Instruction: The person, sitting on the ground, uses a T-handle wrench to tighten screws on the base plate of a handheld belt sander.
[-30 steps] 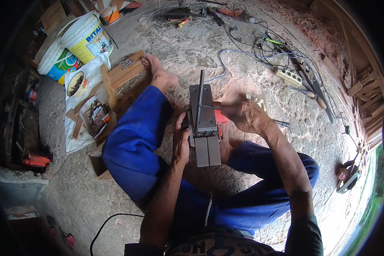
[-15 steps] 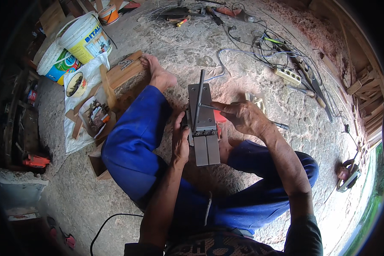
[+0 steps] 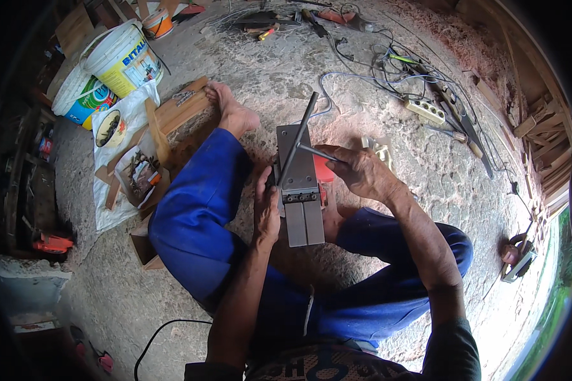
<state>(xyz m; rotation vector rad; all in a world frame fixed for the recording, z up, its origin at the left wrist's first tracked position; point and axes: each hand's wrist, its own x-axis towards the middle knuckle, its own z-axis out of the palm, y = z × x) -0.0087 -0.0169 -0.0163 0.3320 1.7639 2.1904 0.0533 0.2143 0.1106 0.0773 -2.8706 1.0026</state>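
A metal device [image 3: 302, 222] with a flat steel plate, bolt holes and a red body [image 3: 324, 168] sits upright between my legs. My left hand [image 3: 268, 206] grips its left side, thumb up along the edge. My right hand [image 3: 365, 174] is closed on the shaft of a T-handled wrench [image 3: 309, 108], whose long crossbar lies slanted over the plate. The wrench's far end is hidden behind my right hand and forearm.
Paint buckets [image 3: 121, 60], wooden boards [image 3: 184, 101] and a bag [image 3: 108, 213] lie at the upper left. A power strip [image 3: 426, 108], tangled cables and long tools [image 3: 464, 127] are at the upper right. Wood scraps [image 3: 546, 127] line the right wall.
The wrench's crossbar has tilted, its upper end swinging right and its lower end left, and my right hand has turned slightly with it. My left hand stays on the device.
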